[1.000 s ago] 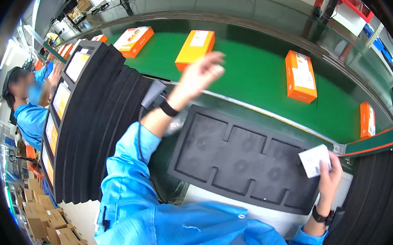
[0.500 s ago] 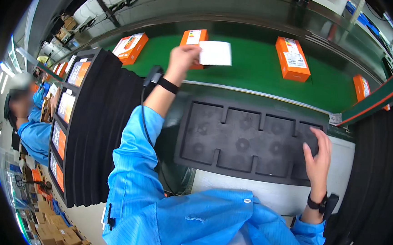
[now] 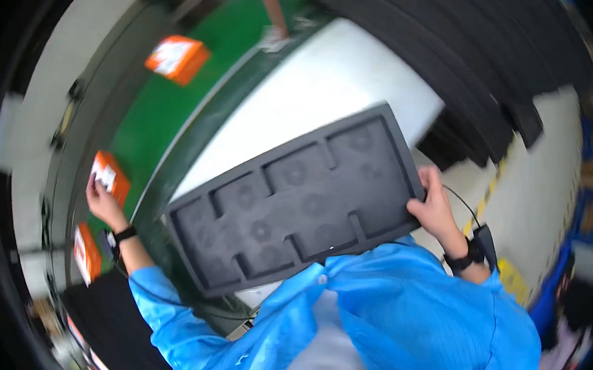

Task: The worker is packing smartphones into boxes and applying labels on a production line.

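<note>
At the left, my left hand [image 3: 105, 204] reaches over the green conveyor belt, against an orange box [image 3: 119, 185] with a white label. Its fingers are small and smeared, and whether a white card is still between them cannot be made out. My right hand [image 3: 436, 207] is closed on the right end of a black foam tray [image 3: 316, 199], thumb on top of the rim. The tray lies tilted across a white work surface [image 3: 296, 92], its shallow compartments holding nothing. Its near edge reaches my blue smock.
More orange boxes sit on the belt [image 3: 151, 116]: one box farther off [image 3: 178, 60], another box nearer [image 3: 87, 254]. Stacked black trays [image 3: 450, 51] stand at the far right, beside a floor with a yellow striped line [image 3: 496, 178]. A post [image 3: 271, 8] rises by the belt.
The view has swung to the right. My right hand, open above the tray before, now grips its end. The white card my left hand was pinching no longer shows distinctly.
</note>
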A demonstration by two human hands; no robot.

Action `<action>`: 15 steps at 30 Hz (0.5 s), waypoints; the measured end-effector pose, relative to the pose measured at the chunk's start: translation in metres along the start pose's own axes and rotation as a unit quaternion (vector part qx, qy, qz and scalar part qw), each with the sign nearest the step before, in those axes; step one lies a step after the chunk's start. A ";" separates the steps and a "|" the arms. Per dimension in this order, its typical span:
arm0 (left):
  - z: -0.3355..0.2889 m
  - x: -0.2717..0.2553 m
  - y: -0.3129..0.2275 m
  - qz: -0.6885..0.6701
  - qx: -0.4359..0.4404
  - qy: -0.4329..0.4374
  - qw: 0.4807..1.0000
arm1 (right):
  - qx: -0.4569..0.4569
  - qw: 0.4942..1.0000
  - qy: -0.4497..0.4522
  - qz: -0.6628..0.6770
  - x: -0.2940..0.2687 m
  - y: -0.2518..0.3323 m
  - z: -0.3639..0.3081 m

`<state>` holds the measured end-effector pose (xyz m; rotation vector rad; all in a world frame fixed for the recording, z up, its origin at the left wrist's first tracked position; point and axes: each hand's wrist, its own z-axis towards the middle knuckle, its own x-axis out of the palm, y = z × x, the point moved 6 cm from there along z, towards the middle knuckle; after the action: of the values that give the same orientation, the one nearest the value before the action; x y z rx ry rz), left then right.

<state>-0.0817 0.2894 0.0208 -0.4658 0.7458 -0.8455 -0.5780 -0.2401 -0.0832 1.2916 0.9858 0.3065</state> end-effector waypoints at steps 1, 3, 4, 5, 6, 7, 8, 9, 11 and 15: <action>-0.009 0.026 -0.028 -0.043 -0.033 0.017 0.998 | 0.018 0.996 -0.023 0.079 -0.024 -0.003 -0.006; -0.009 0.066 -0.033 -0.108 -0.049 0.064 0.991 | -0.067 0.987 -0.112 0.096 -0.094 0.028 -0.019; -0.010 0.086 -0.038 -0.153 -0.075 0.091 0.981 | -0.142 0.959 -0.236 0.061 -0.142 0.042 -0.033; -0.014 0.096 -0.067 -0.164 -0.062 0.103 0.979 | -0.215 0.910 -0.354 0.026 -0.183 0.056 -0.053; -0.021 0.099 -0.096 -0.176 -0.030 0.089 0.980 | -0.233 0.858 -0.417 0.187 -0.219 0.061 -0.072; -0.028 0.102 -0.116 -0.190 -0.004 0.072 0.979 | -0.224 0.824 -0.456 0.251 -0.251 0.069 -0.087; -0.027 0.103 -0.127 -0.173 -0.008 0.079 0.982 | -0.276 0.767 -0.534 0.227 -0.277 0.095 -0.097; -0.028 0.102 -0.131 -0.175 -0.009 0.088 0.981 | -0.283 0.719 -0.590 0.232 -0.295 0.082 -0.103; -0.048 0.127 -0.144 -0.198 -0.008 0.114 0.973 | -0.243 0.625 -0.698 0.249 -0.341 0.013 -0.142; -0.099 0.126 -0.169 -0.205 -0.041 0.146 0.967 | -0.062 0.533 -0.782 0.316 -0.323 -0.228 -0.199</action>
<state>-0.1846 0.0804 0.0125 -0.5885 0.9755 -1.2930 -0.9869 -0.4003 -0.1378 1.1366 -1.0834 -0.3026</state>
